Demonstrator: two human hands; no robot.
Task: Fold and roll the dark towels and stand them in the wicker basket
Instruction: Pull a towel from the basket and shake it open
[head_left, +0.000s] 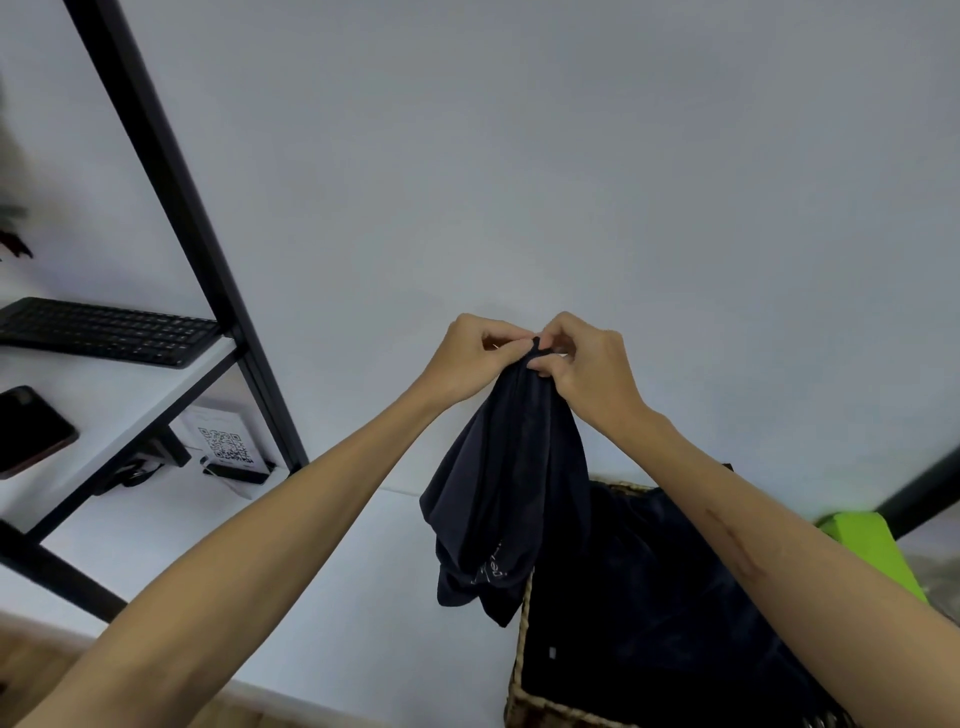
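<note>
- Nearest, at the lower right, the wicker basket (521, 670) sits on the white tabletop (332, 597); its woven left rim shows, and dark towels (649, 597) fill it.
- The tabletop's near edge runs along the bottom left, with wood floor (36, 670) beyond it; a bare stretch of white surface lies open left of the basket.
- A green object (872, 545) lies just right of the basket, partly behind the right forearm.
- Above the basket's left rim hangs one dark towel (509, 493), bunched, its lower edge dangling level with the rim.
- The left hand (467, 358) and right hand (587, 364) meet at the towel's top, each grip pinching the gathered fabric between thumb and fingertips.
- Far left, a black-framed shelf (171, 384) carries a keyboard (109, 332) and a phone (31, 431); a QR-code card (223, 441) stands under it.
- A plain wall (571, 156) lies behind.
</note>
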